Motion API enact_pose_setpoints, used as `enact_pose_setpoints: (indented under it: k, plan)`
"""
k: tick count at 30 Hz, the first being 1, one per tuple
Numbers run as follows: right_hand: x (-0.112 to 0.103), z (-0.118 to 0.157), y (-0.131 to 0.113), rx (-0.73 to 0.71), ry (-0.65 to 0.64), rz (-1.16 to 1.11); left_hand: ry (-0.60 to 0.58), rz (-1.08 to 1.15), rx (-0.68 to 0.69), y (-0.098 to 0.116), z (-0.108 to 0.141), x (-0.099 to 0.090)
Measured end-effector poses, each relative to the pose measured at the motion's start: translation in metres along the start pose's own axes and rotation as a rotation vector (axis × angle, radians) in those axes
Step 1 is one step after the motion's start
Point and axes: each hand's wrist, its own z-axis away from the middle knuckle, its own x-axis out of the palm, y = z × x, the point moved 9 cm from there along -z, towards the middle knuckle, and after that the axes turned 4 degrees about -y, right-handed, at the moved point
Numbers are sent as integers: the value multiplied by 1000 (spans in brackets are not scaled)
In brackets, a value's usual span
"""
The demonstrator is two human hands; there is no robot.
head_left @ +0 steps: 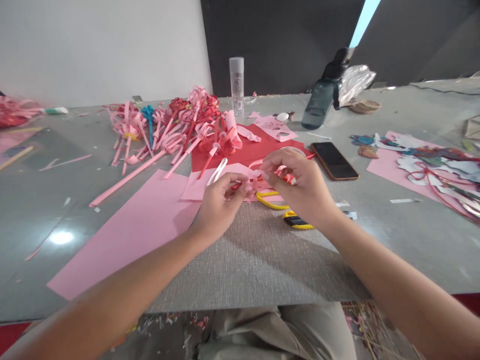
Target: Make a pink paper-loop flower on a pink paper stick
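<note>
My left hand pinches the left side of a small pink paper piece between thumb and fingertips. Close on its right, my right hand has thumb and fingers curled together at the same piece, which they partly hide. Behind and under the hands lie red sheets and pink paper. Yellow handles show beneath my right hand, and a yellow and black cutter lies just below it. White loops stand beside my left hand.
Paper flowers on rolled stems are piled at the back left. A large pink sheet lies front left. Rightward are a phone, a dark bottle and cut paper scraps. A clear bottle stands at the back.
</note>
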Motion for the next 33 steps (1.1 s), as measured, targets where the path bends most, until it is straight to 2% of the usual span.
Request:
enact_pose_setpoints:
  k: [3, 7, 9, 15, 22, 27, 33]
  plan:
    - [2, 1, -3, 67, -57, -34, -10, 32, -4, 0, 0, 1]
    - [19, 6, -5, 167, -253, -153, -24, 20, 5, 1, -1, 2]
    - [24, 8, -3, 191, -304, -159, -23, 13, 10, 1, 0, 1]
    - [19, 5, 11, 198, -264, -3, -66, 32, -8, -1, 1, 3]
    - [26, 8, 14, 237, -336, 43, -88, 41, -21, -1, 2, 4]
    - [25, 8, 15, 229, -308, 88, -86, 39, -21, 0, 1, 4]
    - [26, 8, 13, 215, -313, 40, -92, 7, -15, 4, 0, 5]
